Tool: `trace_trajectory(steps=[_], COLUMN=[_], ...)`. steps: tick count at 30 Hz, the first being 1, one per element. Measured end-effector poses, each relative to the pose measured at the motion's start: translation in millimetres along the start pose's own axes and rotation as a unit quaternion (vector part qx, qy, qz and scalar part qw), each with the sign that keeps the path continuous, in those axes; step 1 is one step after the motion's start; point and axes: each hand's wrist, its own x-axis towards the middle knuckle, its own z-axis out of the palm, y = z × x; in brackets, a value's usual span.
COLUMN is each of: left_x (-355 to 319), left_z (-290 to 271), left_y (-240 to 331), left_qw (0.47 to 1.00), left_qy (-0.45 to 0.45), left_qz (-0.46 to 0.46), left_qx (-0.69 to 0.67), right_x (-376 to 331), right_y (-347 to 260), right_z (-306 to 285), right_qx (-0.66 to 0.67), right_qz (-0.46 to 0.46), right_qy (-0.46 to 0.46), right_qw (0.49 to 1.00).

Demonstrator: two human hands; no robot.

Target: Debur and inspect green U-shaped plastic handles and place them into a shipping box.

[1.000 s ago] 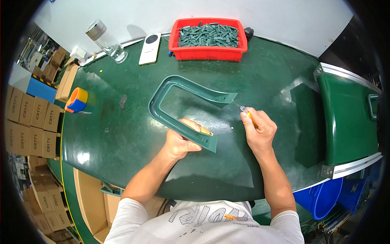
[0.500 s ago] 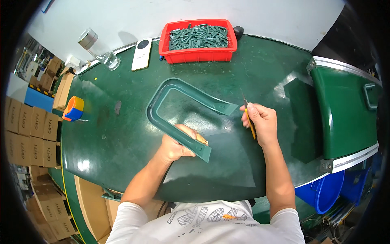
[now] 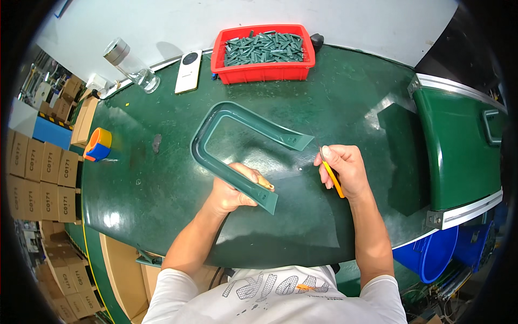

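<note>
Part: the dark green U-shaped plastic frame (image 3: 237,146) lies flat on the green counter (image 3: 162,200), open end to the right.
Left hand (image 3: 232,191): your fingers clamp the frame's near arm, likely pinning it steady.
Right hand (image 3: 345,170): fingers closed on a thin orange-handled tool (image 3: 333,179), just right of the far arm's tip.
Stock: red plastic bin (image 3: 264,73) of small green pieces, far edge.

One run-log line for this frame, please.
left hand: pressing near leg of green U-shaped plastic frame | right hand: gripping orange-handled knife, off frame | surface: green table
</note>
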Motion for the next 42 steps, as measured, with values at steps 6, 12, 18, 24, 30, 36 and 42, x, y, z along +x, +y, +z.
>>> trace_trajectory(steps=[6, 12, 18, 24, 30, 36, 42], left_x=[0.2, -3.5, 6.4, 5.0, 1.1, 2.0, 2.3], left_z=[0.2, -0.2, -0.4, 7.4, 5.1, 6.4, 7.4], left_y=[-1.1, -7.4, 4.3, 11.6, 12.3, 13.1, 13.7], left_qw=[1.0, 0.997, 0.982, 0.972, 0.977, 0.976, 0.976], left_qy=[0.002, 0.06, 0.185, 0.226, 0.211, 0.212, 0.212], left_qz=[-0.004, 0.0, -0.026, -0.05, -0.033, -0.037, -0.041], left_qx=[-0.006, 0.045, 0.009, 0.035, 0.01, 0.002, 0.001], right_x=[-0.4, -1.2, -0.7, 1.1, -0.1, 0.6, -0.5], right_y=[1.2, 2.2, 12.1, 20.2, 22.4, 24.5, 24.7], right_z=[-0.7, -6.9, 7.5, 22.5, 39.4, 40.8, 38.4], right_qx=[0.011, 0.076, -0.044, -0.164, -0.259, -0.289, -0.303], right_qz=[-0.004, 0.002, -0.031, -0.198, -0.327, -0.37, -0.366], right_qy=[-0.002, -0.071, -0.103, -0.016, 0.041, 0.067, 0.057], right_qw=[1.0, 0.995, 0.993, 0.966, 0.908, 0.88, 0.878])
